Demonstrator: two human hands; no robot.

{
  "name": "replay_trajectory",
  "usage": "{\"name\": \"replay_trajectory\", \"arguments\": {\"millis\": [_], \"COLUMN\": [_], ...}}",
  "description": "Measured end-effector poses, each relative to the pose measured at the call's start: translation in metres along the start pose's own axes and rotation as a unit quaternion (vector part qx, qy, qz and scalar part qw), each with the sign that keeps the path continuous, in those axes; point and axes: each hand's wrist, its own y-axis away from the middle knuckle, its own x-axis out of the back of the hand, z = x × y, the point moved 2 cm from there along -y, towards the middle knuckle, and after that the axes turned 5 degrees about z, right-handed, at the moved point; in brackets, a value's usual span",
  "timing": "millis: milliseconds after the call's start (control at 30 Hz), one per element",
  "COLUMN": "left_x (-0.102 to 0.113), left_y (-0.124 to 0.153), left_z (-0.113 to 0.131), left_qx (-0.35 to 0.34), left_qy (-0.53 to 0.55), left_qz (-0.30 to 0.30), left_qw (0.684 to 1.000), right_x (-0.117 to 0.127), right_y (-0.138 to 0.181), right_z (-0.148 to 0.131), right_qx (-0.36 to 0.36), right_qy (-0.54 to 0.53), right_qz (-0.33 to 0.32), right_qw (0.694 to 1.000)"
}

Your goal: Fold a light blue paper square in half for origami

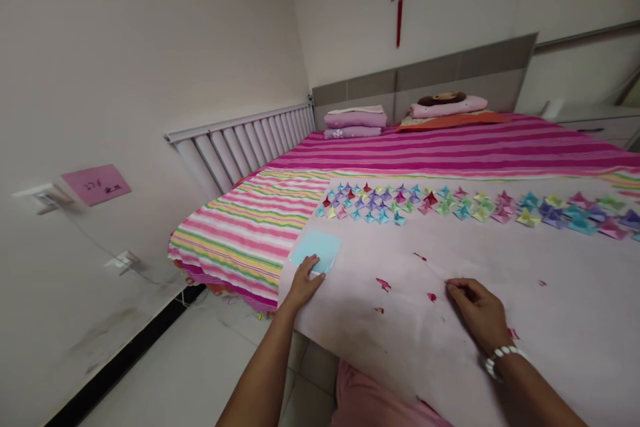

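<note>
My left hand (305, 282) rests on the near edge of a light blue square of paper (320, 248), its fingers stretched out and the thumb apart. That paper lies at the left edge of a pale board (350, 340) on the bed. Above the board's right half is my right hand (477, 310), with a white bead bracelet at the wrist. Its thumb and fingertips are pinched together; what they hold, if anything, is too small to make out. Rows of small folded paper shapes (383, 197) in several colours line the far side of the board.
Beneath the board is a bed with a striped cover (240, 233), with a slatted rail (245, 140) along its left. Folded bedding (355, 121) sits by the headboard (425, 77). A wall socket (123, 260) has a cable. Red marks (383, 285) show on the board.
</note>
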Motion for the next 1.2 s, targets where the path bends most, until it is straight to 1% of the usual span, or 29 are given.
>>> {"name": "replay_trajectory", "arguments": {"millis": [367,567,667,833,967,1067,1200], "left_x": [-0.004,0.002,0.008,0.025,0.042,0.052,0.055], "left_y": [-0.003,-0.007,-0.013,-0.032,-0.044,-0.044,-0.031], "left_z": [-0.002,0.01,0.019,0.035,0.052,0.068,0.089], "left_qx": [0.008,0.023,0.037,0.068,0.105,0.129,0.161], "left_qy": [0.034,0.073,0.105,0.186,0.29,0.381,0.467], "left_qz": [0.043,0.097,0.148,0.246,0.294,0.287,0.239], "left_qw": [0.998,0.992,0.983,0.949,0.905,0.87,0.836], "right_x": [-0.001,-0.002,-0.003,-0.004,-0.003,-0.003,-0.002], "right_y": [0.0,-0.001,0.0,0.0,-0.002,-0.004,-0.005], "right_z": [0.0,0.003,0.003,0.002,0.005,0.006,0.003], "right_qx": [0.004,0.015,0.014,0.017,0.019,0.013,0.006], "right_qy": [-0.005,-0.004,-0.014,-0.009,-0.004,-0.006,-0.02], "right_qz": [-0.003,-0.001,-0.002,-0.001,-0.004,-0.007,-0.012], "right_qw": [1.0,1.0,1.0,1.0,1.0,1.0,1.0]}}
